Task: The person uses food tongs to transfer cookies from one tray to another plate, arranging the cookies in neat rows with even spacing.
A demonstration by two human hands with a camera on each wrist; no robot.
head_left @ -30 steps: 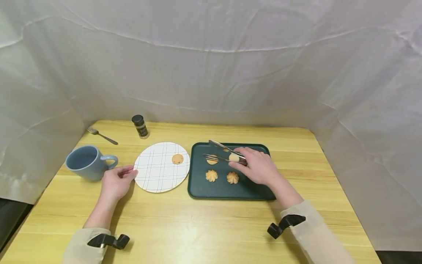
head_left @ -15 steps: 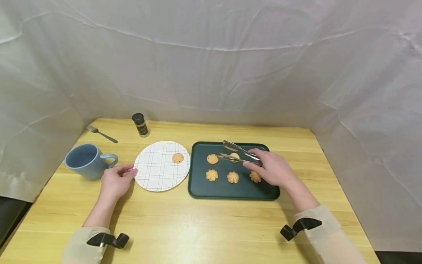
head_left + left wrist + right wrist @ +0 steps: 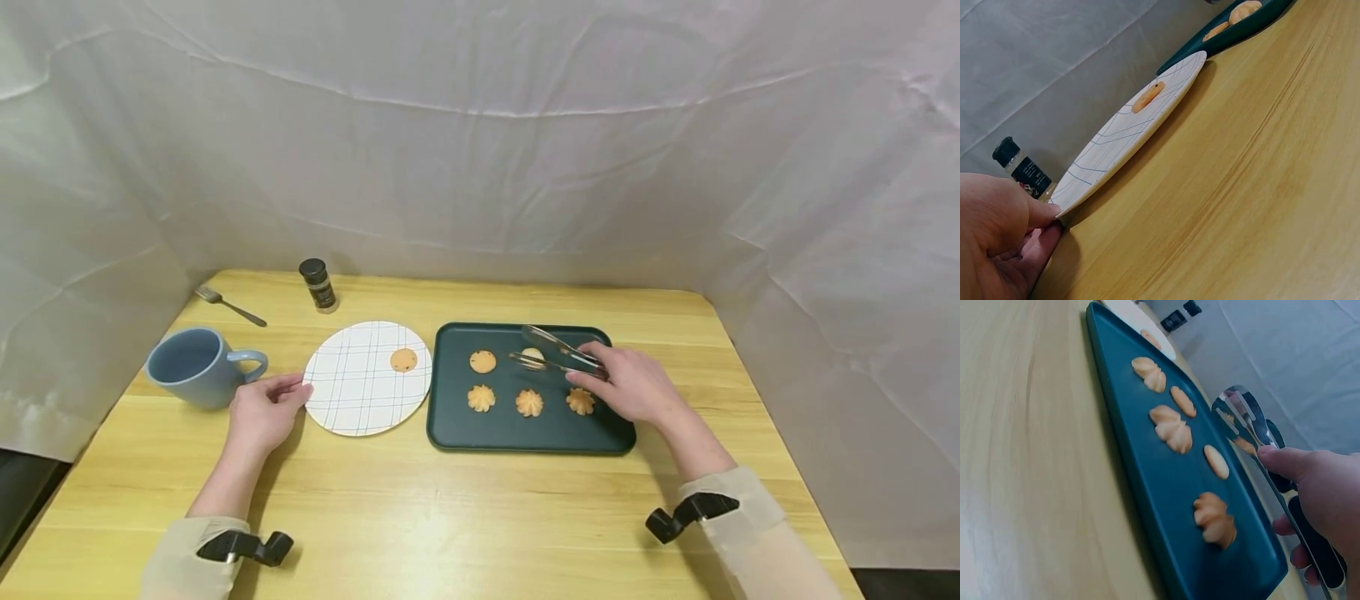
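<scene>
Head view, left to right: blue mug [image 3: 197,366] near the table's [image 3: 450,517] left edge, fork [image 3: 229,307] behind it, dark-capped spice jar [image 3: 318,286] farther back. Left hand [image 3: 260,412] flat on the table, fingers loosely curled, thumb and forefinger tip touching the rim of the white checked plate [image 3: 352,392], holding nothing else; same spot as half a second ago. One round chip cookie [image 3: 403,360] on the plate's right part, unmoved.

Just right of the plate, almost touching, dark green tray [image 3: 450,429]. On it, back row: flat round cookie [image 3: 482,361], then pale round cookie [image 3: 533,356] between the open tips of the metal tongs [image 3: 557,352]; whether tips touch it, cannot tell. Front row: three swirled cookies [image 3: 529,403], the rightmost just beside the right hand [image 3: 633,385]. Right hand gripping the tongs' handles, thumb on top, fingers curled beneath, as seen from the right wrist.

Compared with a second ago: right hand and tongs shifted rightward, uncovering the third swirled cookie; tongs' tips now off the flat round cookie and about the pale one instead. Slightly farther right again than half a second ago.
</scene>
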